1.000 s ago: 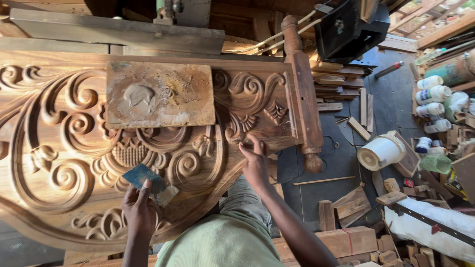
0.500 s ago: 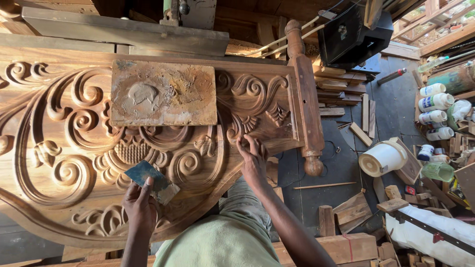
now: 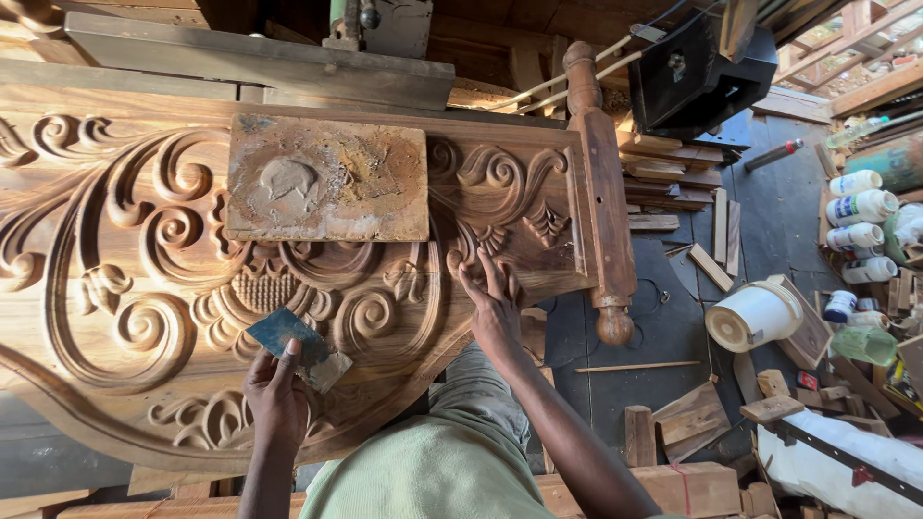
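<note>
Head view, step: filling work on the large carved wooden panel with scrolls (image 3: 144, 288); as I judge it, the next move calls for bringing the blade to the spot being felt.
Left hand (image 3: 277, 399): grip closed on a flat blue-grey putty scraper (image 3: 298, 346), at 7 o'clock.
Right hand (image 3: 495, 312): fingers spread, empty, pressing the carving at 5 o'clock of the rectangular board smeared with filler (image 3: 327, 183).
Scraper to right hand: near, at its 9 o'clock, apart.
Surroundings: white plastic bucket (image 3: 755, 315) on the floor, 3 o'clock.
</note>
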